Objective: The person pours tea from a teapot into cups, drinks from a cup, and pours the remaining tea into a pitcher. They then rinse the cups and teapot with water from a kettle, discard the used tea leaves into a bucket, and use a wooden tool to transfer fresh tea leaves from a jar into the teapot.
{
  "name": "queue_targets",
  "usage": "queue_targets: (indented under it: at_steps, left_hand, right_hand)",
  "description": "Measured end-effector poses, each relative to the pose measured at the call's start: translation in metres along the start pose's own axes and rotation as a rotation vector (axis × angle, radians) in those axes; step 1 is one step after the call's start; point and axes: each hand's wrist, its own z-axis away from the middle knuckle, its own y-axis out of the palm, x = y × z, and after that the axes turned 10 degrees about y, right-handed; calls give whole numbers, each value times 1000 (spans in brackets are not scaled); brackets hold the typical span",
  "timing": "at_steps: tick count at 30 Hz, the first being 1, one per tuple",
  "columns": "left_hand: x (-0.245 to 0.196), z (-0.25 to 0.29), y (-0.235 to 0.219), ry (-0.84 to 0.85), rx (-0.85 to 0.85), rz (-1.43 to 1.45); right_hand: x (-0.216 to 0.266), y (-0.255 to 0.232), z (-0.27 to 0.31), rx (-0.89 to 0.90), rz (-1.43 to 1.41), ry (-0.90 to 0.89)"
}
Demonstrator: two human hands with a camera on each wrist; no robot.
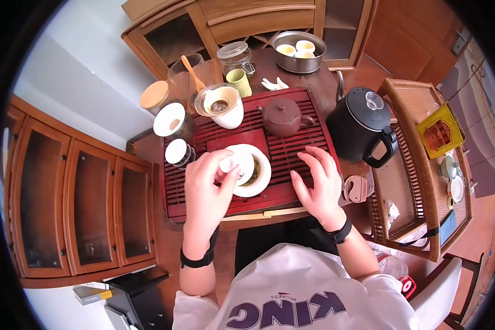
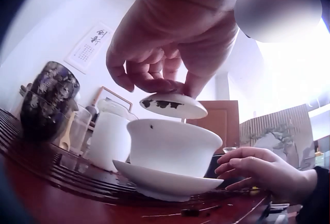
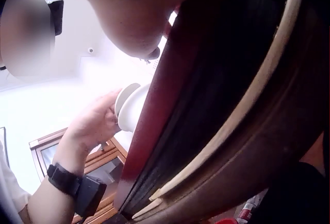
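Note:
My left hand [image 1: 208, 184] pinches the knob of a white gaiwan lid [image 2: 172, 106]. Dark wet leaf bits cling to the lid's underside, which hangs tilted just above the bowl. Below it the white gaiwan bowl [image 2: 170, 147] stands on its flared saucer [image 2: 166, 185], with one dark speck near the rim. From above, tea leaves [image 1: 255, 170] show inside the bowl, partly covered by the lid. To the right, my right hand [image 1: 320, 190] hovers over the tray's right side with fingers loosely spread, holding nothing.
The slatted red tea tray [image 1: 291, 147] carries a brown clay teapot [image 1: 282, 117] and a white pitcher with a strainer [image 1: 220, 105]. A black kettle [image 1: 363, 124] stands at the right. Behind are a green cup [image 1: 238, 82], a glass jar [image 1: 234, 58] and a metal bowl [image 1: 297, 65] with white cups.

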Motion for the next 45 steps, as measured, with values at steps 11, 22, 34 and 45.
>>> queue_targets:
  at_steps: [11,22,34,45]
  left_hand:
    - [9,0,19,76,129,-251]
    - [10,-2,14,129,141,-270]
    - [32,38,22,-3,-171,-92]
    - [54,65,46,-146,-99,388]
  right_hand:
    - [-5,-2,-1,5,17,-63]
    - [-4,-1,-1,10,42,-82]
    - [-1,-5,-3,96,-20,-57]
    - [49,28,-36,529,-318,-81]
